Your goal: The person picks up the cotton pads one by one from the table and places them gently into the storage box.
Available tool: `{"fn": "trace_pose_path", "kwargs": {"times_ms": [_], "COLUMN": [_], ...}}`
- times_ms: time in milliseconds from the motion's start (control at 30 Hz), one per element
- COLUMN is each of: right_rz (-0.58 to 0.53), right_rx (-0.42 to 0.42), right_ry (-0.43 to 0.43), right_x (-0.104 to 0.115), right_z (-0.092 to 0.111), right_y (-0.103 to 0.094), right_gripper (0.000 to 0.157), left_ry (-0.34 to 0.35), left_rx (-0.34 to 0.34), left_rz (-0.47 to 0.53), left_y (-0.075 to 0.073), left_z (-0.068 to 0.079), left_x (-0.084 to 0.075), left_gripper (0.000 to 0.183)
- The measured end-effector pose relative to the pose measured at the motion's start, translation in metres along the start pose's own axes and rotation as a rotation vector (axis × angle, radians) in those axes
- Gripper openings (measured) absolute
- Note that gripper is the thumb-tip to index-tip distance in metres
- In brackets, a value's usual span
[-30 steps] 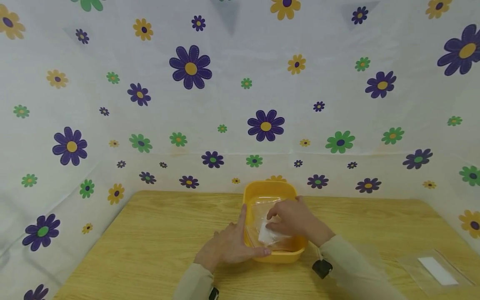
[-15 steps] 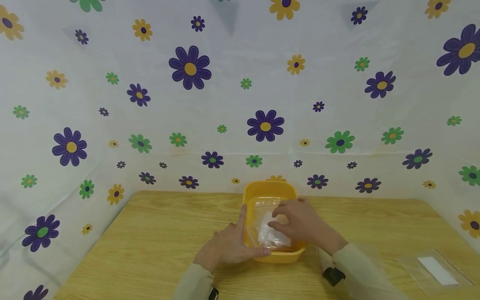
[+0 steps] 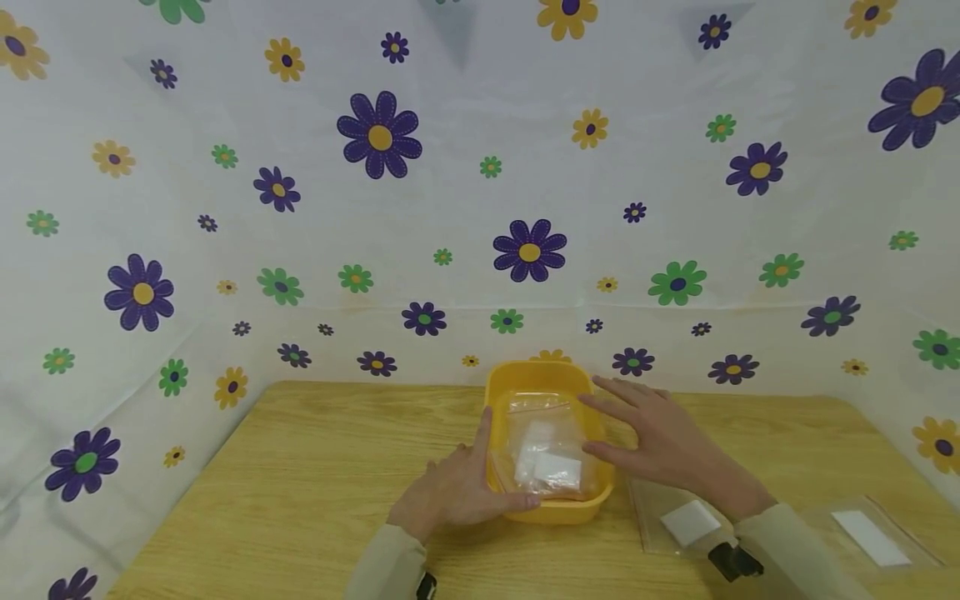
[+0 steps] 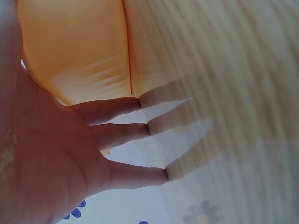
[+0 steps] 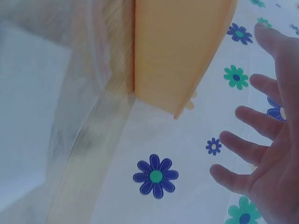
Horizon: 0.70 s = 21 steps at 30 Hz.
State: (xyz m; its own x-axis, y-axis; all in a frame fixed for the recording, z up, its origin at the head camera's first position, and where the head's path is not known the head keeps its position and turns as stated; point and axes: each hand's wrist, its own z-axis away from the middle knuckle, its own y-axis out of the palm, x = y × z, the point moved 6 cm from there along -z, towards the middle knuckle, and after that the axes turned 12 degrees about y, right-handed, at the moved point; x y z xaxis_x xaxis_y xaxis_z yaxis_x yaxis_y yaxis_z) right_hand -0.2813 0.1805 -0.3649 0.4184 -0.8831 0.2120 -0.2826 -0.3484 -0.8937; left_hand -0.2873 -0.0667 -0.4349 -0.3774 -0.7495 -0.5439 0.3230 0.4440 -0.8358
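Observation:
A yellow plastic bin (image 3: 558, 514) stands on the wooden table against the flowered backdrop. Inside it lie clear zip bags (image 3: 540, 433) with white rectangular pieces. My left hand (image 3: 453, 492) rests at the bin's near left corner, thumb along the front rim and index finger along the left side. In the left wrist view its other fingers (image 4: 121, 113) stretch straight down to the tabletop beside the bin (image 4: 74, 46). My right hand (image 3: 660, 433) hovers by the right rim, fingers spread and holding nothing; the right wrist view shows the same spread fingers (image 5: 245, 147).
Just right of the bin lies a clear zip bag (image 3: 652, 533) with a white square piece (image 3: 692, 523), partly under the right wrist. Farther right is another zip bag (image 3: 911, 525) with a long white strip (image 3: 872, 537). The flowered cloth (image 3: 420, 250) closes off the table's back.
My right hand has drawn out of the bin to the right, and its curled fingers have spread. The bag on the table beside the bin shows more now. The left hand has stayed in place.

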Motion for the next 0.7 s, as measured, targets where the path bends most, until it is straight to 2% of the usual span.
{"fn": "trace_pose_path", "kwargs": {"times_ms": [233, 700], "right_rz": [0.058, 0.163], "right_rx": [-0.027, -0.118], "right_ry": [0.029, 0.13], "right_x": [-0.009, -0.038], "right_z": [0.017, 0.054], "right_y": [-0.01, -0.029], "right_gripper": [0.07, 0.073], "left_ry": [0.005, -0.015], "left_rx": [-0.008, 0.004], "left_rz": [0.0, 0.007], "left_y": [0.0, 0.001], "left_z": [0.0, 0.0], "left_x": [0.0, 0.002], "left_gripper": [0.137, 0.136]}}
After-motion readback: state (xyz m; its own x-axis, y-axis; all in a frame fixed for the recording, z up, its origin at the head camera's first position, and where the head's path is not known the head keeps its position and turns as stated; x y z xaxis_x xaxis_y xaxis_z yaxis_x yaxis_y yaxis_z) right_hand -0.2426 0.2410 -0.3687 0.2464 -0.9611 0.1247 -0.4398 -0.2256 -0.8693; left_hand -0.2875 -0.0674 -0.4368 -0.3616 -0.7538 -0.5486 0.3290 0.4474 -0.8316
